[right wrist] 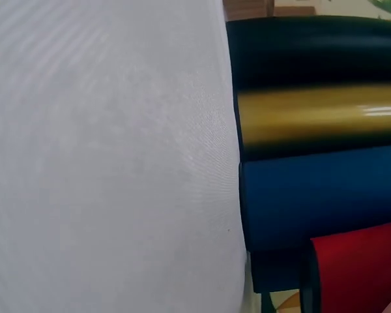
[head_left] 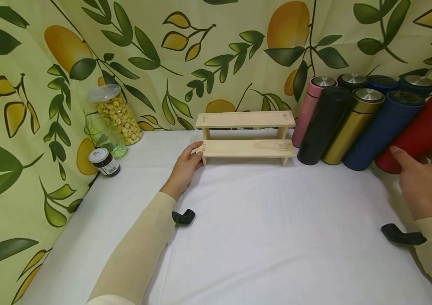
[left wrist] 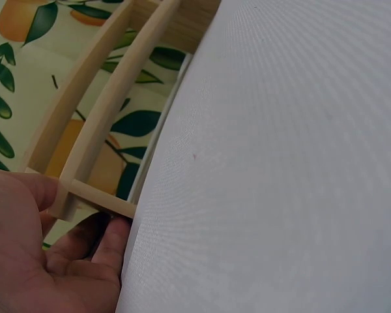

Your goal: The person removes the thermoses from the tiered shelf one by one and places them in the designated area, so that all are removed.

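A small two-step wooden rack point(head_left: 246, 148) stands at the back middle of the white-covered table. My left hand point(head_left: 182, 173) pinches its left end; in the left wrist view, the thumb lies on the wooden frame point(left wrist: 111, 114) and fingers reach underneath. Far to the right, my right hand point(head_left: 427, 182) grips a red thermos bottle point(head_left: 418, 123) around its lower part. That bottle tilts beside a blue thermos point(head_left: 383, 131). In the right wrist view, the red bottle's base point(right wrist: 358, 267) sits apart from the row, and only a sliver of the hand shows.
Gold point(head_left: 353, 131), black point(head_left: 322, 127) and pink point(head_left: 311, 106) thermoses stand right of the rack, with several more behind. At the back left are a lidded popcorn jar point(head_left: 118, 116), a green glass cup point(head_left: 105, 133) and a small dark jar point(head_left: 105, 163). Patterned cloth point(head_left: 219, 51) hangs behind.
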`<move>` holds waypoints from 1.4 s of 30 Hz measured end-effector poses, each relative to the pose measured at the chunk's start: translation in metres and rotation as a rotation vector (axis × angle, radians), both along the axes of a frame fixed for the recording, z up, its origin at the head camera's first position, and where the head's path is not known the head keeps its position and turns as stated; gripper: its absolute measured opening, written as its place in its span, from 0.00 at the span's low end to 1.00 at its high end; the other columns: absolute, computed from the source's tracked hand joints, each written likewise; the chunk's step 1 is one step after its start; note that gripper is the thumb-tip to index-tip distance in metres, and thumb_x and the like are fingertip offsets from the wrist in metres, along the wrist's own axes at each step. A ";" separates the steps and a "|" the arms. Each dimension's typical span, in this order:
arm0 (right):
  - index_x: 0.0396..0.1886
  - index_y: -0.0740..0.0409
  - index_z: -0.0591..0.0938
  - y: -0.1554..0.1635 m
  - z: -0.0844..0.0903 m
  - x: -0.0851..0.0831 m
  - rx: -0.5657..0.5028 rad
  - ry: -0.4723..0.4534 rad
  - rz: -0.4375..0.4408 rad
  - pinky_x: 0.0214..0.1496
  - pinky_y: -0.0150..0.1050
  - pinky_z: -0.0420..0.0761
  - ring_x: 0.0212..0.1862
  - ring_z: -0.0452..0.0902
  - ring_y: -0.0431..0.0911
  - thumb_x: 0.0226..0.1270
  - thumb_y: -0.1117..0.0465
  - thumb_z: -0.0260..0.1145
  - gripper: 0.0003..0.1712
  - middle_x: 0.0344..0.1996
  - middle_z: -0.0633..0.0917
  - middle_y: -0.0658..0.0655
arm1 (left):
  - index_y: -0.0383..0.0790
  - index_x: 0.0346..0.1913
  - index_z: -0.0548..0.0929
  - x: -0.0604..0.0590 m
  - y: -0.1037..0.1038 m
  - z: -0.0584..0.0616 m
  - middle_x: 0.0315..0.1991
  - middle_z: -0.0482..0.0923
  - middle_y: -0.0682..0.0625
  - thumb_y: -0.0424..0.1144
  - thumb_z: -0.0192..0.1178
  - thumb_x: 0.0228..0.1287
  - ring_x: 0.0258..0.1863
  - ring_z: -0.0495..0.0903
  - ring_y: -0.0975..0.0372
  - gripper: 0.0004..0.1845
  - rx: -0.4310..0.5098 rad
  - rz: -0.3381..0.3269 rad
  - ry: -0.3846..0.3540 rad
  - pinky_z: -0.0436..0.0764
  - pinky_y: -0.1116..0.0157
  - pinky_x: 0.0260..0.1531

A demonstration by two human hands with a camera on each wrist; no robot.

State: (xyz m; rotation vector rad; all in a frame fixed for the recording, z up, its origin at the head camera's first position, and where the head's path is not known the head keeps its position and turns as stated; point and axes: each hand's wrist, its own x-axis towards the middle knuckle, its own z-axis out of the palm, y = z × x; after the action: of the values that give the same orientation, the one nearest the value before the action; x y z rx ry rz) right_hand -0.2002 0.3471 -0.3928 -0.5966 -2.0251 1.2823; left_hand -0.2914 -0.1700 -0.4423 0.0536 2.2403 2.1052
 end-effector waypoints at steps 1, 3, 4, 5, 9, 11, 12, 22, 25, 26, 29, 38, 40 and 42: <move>0.85 0.39 0.56 0.003 -0.003 -0.001 0.000 -0.003 0.010 0.77 0.33 0.61 0.74 0.58 0.33 0.82 0.59 0.67 0.42 0.78 0.63 0.41 | 0.50 0.82 0.72 0.000 0.000 0.000 0.73 0.73 0.36 0.38 0.54 0.89 0.70 0.78 0.52 0.25 0.001 0.000 -0.001 0.81 0.62 0.65; 0.85 0.38 0.55 0.011 -0.009 -0.003 -0.003 -0.011 0.035 0.78 0.34 0.62 0.75 0.58 0.34 0.83 0.60 0.67 0.42 0.79 0.62 0.41 | 0.50 0.82 0.72 0.001 0.000 0.001 0.74 0.73 0.36 0.38 0.54 0.89 0.70 0.77 0.52 0.25 -0.001 -0.001 0.000 0.80 0.62 0.65; 0.85 0.37 0.55 0.014 -0.013 -0.004 -0.009 -0.014 0.044 0.78 0.35 0.62 0.75 0.58 0.34 0.83 0.60 0.67 0.42 0.79 0.62 0.41 | 0.50 0.82 0.72 0.001 0.000 0.001 0.74 0.73 0.36 0.38 0.54 0.89 0.70 0.77 0.52 0.25 -0.001 -0.001 0.000 0.80 0.62 0.65; 0.85 0.37 0.55 0.017 -0.016 -0.005 -0.019 -0.020 0.055 0.79 0.35 0.62 0.75 0.58 0.34 0.83 0.60 0.67 0.43 0.79 0.61 0.41 | 0.50 0.82 0.72 0.001 0.000 0.002 0.74 0.73 0.36 0.38 0.54 0.89 0.70 0.77 0.52 0.25 -0.003 -0.001 0.000 0.80 0.62 0.65; 0.84 0.34 0.55 0.025 -0.024 -0.009 -0.067 -0.057 0.079 0.79 0.36 0.63 0.76 0.58 0.34 0.82 0.61 0.67 0.43 0.80 0.61 0.40 | 0.50 0.82 0.72 0.001 0.001 0.003 0.73 0.73 0.36 0.38 0.54 0.89 0.70 0.77 0.52 0.25 -0.007 0.000 0.003 0.80 0.62 0.65; 0.84 0.34 0.55 0.026 -0.027 -0.010 -0.082 -0.075 0.080 0.78 0.36 0.63 0.75 0.58 0.34 0.82 0.61 0.67 0.43 0.80 0.61 0.40 | 0.50 0.82 0.72 0.001 0.001 0.003 0.72 0.74 0.36 0.38 0.54 0.90 0.70 0.77 0.52 0.25 -0.008 -0.001 0.005 0.80 0.62 0.65; 0.84 0.33 0.55 0.027 -0.027 -0.011 -0.086 -0.086 0.079 0.78 0.35 0.63 0.75 0.58 0.34 0.82 0.60 0.67 0.43 0.80 0.61 0.40 | 0.49 0.82 0.72 0.001 0.001 0.004 0.72 0.74 0.36 0.38 0.54 0.90 0.70 0.78 0.52 0.25 -0.007 -0.002 0.007 0.80 0.62 0.65; 0.84 0.32 0.55 0.029 -0.032 -0.016 -0.136 -0.100 0.089 0.77 0.35 0.63 0.73 0.59 0.33 0.81 0.62 0.69 0.44 0.79 0.62 0.40 | 0.50 0.82 0.72 -0.001 0.000 0.005 0.74 0.72 0.35 0.38 0.54 0.90 0.70 0.77 0.51 0.25 -0.008 -0.008 0.008 0.81 0.62 0.65; 0.84 0.32 0.55 0.030 -0.033 -0.017 -0.138 -0.098 0.097 0.78 0.35 0.63 0.74 0.60 0.34 0.81 0.62 0.68 0.45 0.80 0.62 0.40 | 0.50 0.82 0.71 -0.001 0.000 0.006 0.74 0.71 0.35 0.38 0.53 0.90 0.71 0.77 0.51 0.25 -0.003 -0.007 0.011 0.80 0.62 0.65; 0.84 0.32 0.55 0.030 -0.033 -0.017 -0.137 -0.098 0.103 0.78 0.36 0.63 0.74 0.60 0.34 0.81 0.62 0.68 0.45 0.80 0.62 0.40 | 0.49 0.82 0.71 -0.001 0.000 0.006 0.75 0.71 0.35 0.38 0.53 0.90 0.71 0.77 0.51 0.25 -0.001 -0.007 0.011 0.80 0.62 0.65; 0.84 0.33 0.54 0.031 -0.034 -0.018 -0.151 -0.088 0.127 0.79 0.37 0.63 0.75 0.60 0.35 0.81 0.63 0.68 0.45 0.80 0.62 0.41 | 0.49 0.83 0.71 0.000 -0.001 0.006 0.75 0.70 0.34 0.38 0.53 0.90 0.72 0.76 0.51 0.25 -0.002 -0.008 0.007 0.80 0.62 0.66; 0.85 0.32 0.52 0.029 -0.028 -0.016 -0.143 -0.098 0.132 0.80 0.37 0.61 0.77 0.58 0.35 0.82 0.60 0.67 0.45 0.82 0.61 0.41 | 0.50 0.83 0.71 0.001 -0.001 0.004 0.76 0.71 0.36 0.38 0.53 0.90 0.71 0.77 0.52 0.25 0.004 0.002 -0.012 0.80 0.62 0.66; 0.85 0.33 0.53 0.027 -0.024 -0.013 -0.112 -0.084 0.116 0.80 0.37 0.61 0.77 0.58 0.35 0.82 0.59 0.67 0.45 0.81 0.61 0.42 | 0.51 0.83 0.71 0.002 0.000 0.004 0.76 0.71 0.36 0.38 0.54 0.89 0.71 0.77 0.52 0.25 0.007 0.004 -0.017 0.80 0.63 0.65; 0.85 0.33 0.52 0.024 -0.020 -0.011 -0.085 -0.077 0.105 0.80 0.37 0.60 0.77 0.57 0.35 0.83 0.58 0.66 0.44 0.82 0.61 0.42 | 0.51 0.82 0.72 0.003 0.000 0.003 0.76 0.71 0.36 0.38 0.54 0.89 0.70 0.77 0.52 0.25 0.010 0.006 -0.020 0.80 0.63 0.65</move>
State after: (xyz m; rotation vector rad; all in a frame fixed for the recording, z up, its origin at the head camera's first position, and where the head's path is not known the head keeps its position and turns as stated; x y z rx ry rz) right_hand -0.2109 0.3709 -0.4131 -0.5936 -2.0968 1.4325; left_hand -0.2887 -0.1697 -0.4388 0.0268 2.2220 2.1102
